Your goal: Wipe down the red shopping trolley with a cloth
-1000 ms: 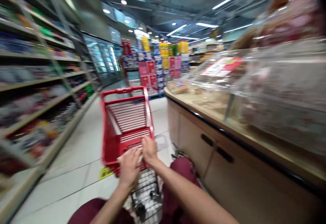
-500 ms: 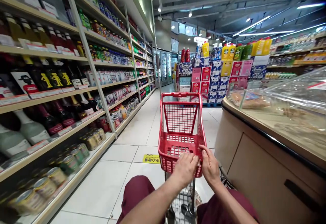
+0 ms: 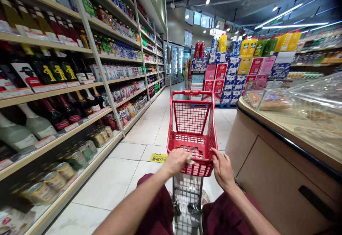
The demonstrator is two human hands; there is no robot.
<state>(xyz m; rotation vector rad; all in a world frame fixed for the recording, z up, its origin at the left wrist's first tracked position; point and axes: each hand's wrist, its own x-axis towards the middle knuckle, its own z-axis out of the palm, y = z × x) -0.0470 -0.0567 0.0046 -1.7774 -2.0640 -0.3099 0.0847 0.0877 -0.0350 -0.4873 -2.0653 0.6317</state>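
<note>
A red plastic shopping cart [image 3: 196,169] stands upright in front of me, its grid basket facing forward and its metal legs below. My left hand [image 3: 175,162] is closed over the near rim at the left, fingers curled. A small pale, crumpled-looking piece [image 3: 190,159] shows at its fingertips; I cannot make out what it is. At the near right corner of the basket is my right hand [image 3: 223,169], its fingers apart and the tips beside or against the rim. Whether they touch it is unclear.
Shelves of bottles and cans [image 3: 80,153] run along the left. A curved counter [image 3: 256,146] with clear covers and packaged bread stands close on the right. Stacked drink cartons [image 3: 216,76] topped by bottles are ahead. A yellow floor sign [image 3: 158,157] lies on white tiles.
My hands, close together before, are now apart; the left has shifted left along the near rim. The pale piece at its fingertips shows more plainly. The shelves and counter appear slightly nearer.
</note>
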